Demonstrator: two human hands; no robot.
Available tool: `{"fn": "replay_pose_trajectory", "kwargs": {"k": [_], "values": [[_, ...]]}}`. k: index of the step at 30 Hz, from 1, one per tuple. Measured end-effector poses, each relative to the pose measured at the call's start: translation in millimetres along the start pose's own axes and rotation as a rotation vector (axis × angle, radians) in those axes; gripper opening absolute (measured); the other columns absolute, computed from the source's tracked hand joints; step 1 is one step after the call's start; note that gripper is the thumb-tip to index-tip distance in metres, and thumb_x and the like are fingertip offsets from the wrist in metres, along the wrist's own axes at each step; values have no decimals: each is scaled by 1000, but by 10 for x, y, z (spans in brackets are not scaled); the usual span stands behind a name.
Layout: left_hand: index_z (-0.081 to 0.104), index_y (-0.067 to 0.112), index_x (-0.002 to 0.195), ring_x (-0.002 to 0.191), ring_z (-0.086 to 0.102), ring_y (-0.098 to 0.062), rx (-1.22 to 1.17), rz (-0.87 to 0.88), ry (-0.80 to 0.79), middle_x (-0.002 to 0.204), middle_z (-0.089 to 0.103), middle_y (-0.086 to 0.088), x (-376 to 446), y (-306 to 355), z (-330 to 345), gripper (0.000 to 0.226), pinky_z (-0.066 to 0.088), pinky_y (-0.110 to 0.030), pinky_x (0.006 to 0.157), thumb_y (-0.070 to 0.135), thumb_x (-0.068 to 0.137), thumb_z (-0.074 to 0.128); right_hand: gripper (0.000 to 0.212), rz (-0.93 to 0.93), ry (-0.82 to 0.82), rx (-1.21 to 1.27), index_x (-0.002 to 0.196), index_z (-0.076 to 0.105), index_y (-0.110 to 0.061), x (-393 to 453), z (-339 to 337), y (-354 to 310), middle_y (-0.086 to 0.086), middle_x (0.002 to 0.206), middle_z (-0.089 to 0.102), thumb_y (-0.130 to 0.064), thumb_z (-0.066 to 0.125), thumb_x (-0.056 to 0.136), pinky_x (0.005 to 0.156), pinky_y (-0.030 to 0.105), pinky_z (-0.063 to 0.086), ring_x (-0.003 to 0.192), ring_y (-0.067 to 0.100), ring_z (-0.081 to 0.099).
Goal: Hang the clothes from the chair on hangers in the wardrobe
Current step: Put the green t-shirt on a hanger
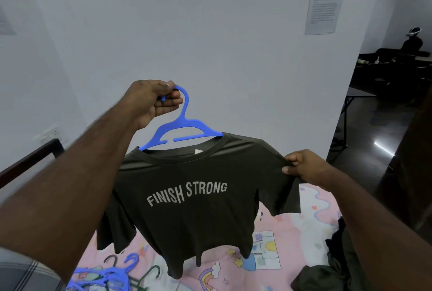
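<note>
- My left hand (pixel 154 101) has its grip closed on the hook of the blue hanger (pixel 184 130); forearm raised, reaching forward.
- Below that grip hangs the dark T-shirt (pixel 194 209); its collar sits crooked, and the hanger arm nearest my grip pokes out of the neck.
- My right hand (pixel 304 165), lower and to the right, pinches the shoulder seam. I judge I should tug it outward until the shoulder seats squarely.
- Beneath both: the bed (pixel 292 251), spare hangers (pixel 109 274), more clothes (pixel 327 272).

The blue smooth plastic hanger (pixel 184 127) I hold looks slightly glossy. My dark olive cloth T-shirt (pixel 198 209) is soft and matt, its grey lettering rough-looking. Below lies a pink printed cloth bedsheet (pixel 292 255), matt.
</note>
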State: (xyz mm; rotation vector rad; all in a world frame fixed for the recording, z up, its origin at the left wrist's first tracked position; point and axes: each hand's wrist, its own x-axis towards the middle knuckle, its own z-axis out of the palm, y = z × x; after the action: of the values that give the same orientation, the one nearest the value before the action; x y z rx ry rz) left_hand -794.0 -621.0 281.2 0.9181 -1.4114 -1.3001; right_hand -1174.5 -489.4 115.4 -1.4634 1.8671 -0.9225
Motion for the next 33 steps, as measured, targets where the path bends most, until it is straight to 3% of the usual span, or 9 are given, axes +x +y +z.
{"fn": "replay_pose_trajectory", "kwargs": {"k": [3, 5, 8, 12, 17, 21, 26, 30, 33], "values": [[68, 1, 104, 89, 75, -27, -10, -10, -10, 84, 74, -9, -7, -4, -13, 18, 61, -37, 82, 17, 100, 60, 14, 22, -16, 115, 101, 75, -11, -39, -48, -50, 8, 92, 77, -4, 71, 90, 88, 43, 59, 92, 27, 73], [68, 1, 104, 89, 75, -27, -8, -14, -32, 85, 73, -10, -25, -10, 11, 18, 61, -37, 84, 17, 100, 60, 24, 2, -45, 165, 109, 73, -11, -69, -80, -194, 6, 101, 77, -6, 75, 86, 96, 38, 55, 97, 19, 73], [68, 0, 104, 89, 74, -27, -4, -11, -59, 85, 73, -10, -52, -26, 97, 18, 60, -39, 86, 16, 100, 59, 31, -138, 84, 250, 114, 72, -21, -73, -68, -638, -3, 107, 76, -19, 79, 84, 103, 30, 45, 106, 8, 69], [69, 1, 101, 89, 74, -27, -4, -9, -96, 85, 74, -10, -87, -35, 223, 17, 60, -39, 86, 14, 101, 57, 25, -316, 67, 416, 110, 72, -20, -82, 198, -1385, 0, 104, 77, -18, 77, 86, 98, 33, 51, 105, 14, 71], [69, 1, 104, 91, 75, -28, 12, 1, -117, 88, 75, -12, -145, -12, 336, 18, 60, -38, 84, 15, 101, 58, 29, -372, 67, 356, 115, 71, -11, -26, 632, -2043, 4, 95, 77, -16, 77, 87, 89, 35, 59, 90, 15, 74], [68, 0, 108, 91, 75, -27, 22, 9, -114, 93, 76, -13, -177, 7, 304, 19, 60, -38, 85, 15, 101, 58, 20, -374, 109, 406, 104, 74, -10, 18, 774, -2230, 6, 83, 77, -19, 77, 87, 81, 41, 62, 79, 20, 75], [69, 0, 112, 98, 74, -28, 53, -19, -174, 102, 76, -18, -199, -13, 249, 22, 59, -39, 89, 14, 101, 56, 34, -404, 150, 470, 120, 70, -8, 70, 822, -2351, 6, 94, 77, -19, 76, 88, 80, 38, 62, 84, 18, 75], [69, -2, 109, 97, 75, -27, 78, -41, -212, 102, 75, -20, -246, -35, 255, 21, 59, -36, 84, 13, 101, 57, 15, -431, 113, 383, 105, 76, -17, 83, 816, -2434, 3, 90, 77, -15, 72, 91, 80, 41, 62, 83, 19, 75], [65, -3, 114, 97, 75, -26, 105, -39, -204, 103, 76, -18, -295, -13, 211, 28, 60, -37, 86, 20, 99, 62, 12, -438, 115, 335, 97, 78, -16, 114, 774, -2468, 6, 88, 77, -8, 71, 90, 80, 45, 62, 82, 25, 75]]}}
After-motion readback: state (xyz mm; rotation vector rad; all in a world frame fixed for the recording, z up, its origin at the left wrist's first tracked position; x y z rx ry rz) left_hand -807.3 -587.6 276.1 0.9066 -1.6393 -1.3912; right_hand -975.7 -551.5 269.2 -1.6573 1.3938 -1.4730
